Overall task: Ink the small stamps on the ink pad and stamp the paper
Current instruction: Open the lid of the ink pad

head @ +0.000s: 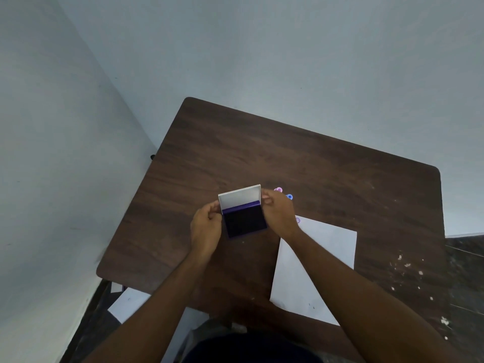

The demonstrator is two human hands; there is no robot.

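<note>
1. I count one ink pad, one sheet of paper on the table, and three small stamps: a pink one, a blue one and a purple one. Two bare hands are in my view.
2. The ink pad is near the middle of the table, to the left of the paper. Its lid stands up at the far edge, showing a plain white inner face; the pad below is a dark, flat rectangle in a purple case.
3. My left hand is curled around the left edge of the case, fingers gripping near the hinge. My right hand pinches the right edge of the lid and case between thumb and fingertips.
4. The table is dark brown wood-grain laminate with rounded corners, scuffed with pale flecks along its right side. The paper is white, rectangular, lying at an angle, and my right forearm crosses it.
5. The pink and blue stamps sit just beyond my right hand, near each other; they look like small round plastic pieces. The purple one touches the paper's far corner, partly hidden behind my wrist.
6. The stamps are too small for me to make out designs, and I cannot tell whether the pad rests on the table or is slightly lifted. A second white sheet shows below the table's near-left edge, partly cut off.
</note>
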